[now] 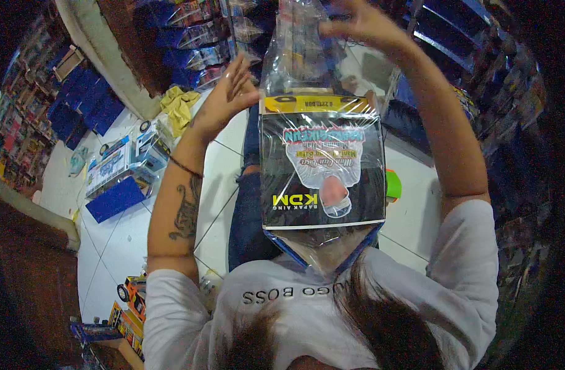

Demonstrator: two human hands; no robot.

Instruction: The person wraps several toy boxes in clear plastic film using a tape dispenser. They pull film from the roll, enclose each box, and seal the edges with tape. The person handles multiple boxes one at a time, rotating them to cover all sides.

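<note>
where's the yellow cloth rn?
Head view, upper left: the yellow cloth lies crumpled on the white tiled floor, just left of the left hand and beyond the boxed toys.

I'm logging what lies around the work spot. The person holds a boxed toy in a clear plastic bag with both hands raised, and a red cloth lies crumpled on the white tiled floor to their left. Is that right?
Not quite: the crumpled cloth is yellow, not red, as the head view shows. The rest stands: the left hand and right hand are raised at the clear plastic bag around the boxed toy, and the cloth lies on the white tiled floor to the person's left.
</note>
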